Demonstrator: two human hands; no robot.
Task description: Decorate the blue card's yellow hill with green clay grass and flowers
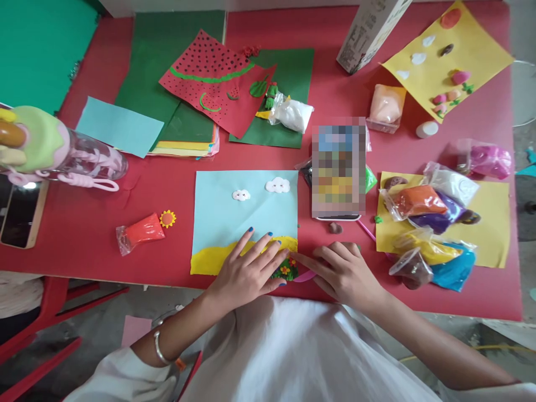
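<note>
A light blue sheet (226,209) lies on the red table, with two white clouds (277,185) and a yellow band (205,260) along its lower edge. Across that band my left hand (251,268) rests flat, fingers spread, holding nothing. Beside its thumb, at the sheet's lower right corner, is a green patch with small red and yellow flowers (285,270). My right hand (345,272) is just right of the sheet. Its index finger reaches to the corner above the flowers and the other fingers are curled; whether they hold anything is hidden. A pink tool (305,276) lies partly under it.
A phone-like device with a blurred picture (338,170) lies above my right hand. Bagged clay (419,200) covers a yellow sheet at right. An orange-red packet (144,233) and sunflower (167,219) are at left, near a bottle (92,156). A white box (368,36) stands behind.
</note>
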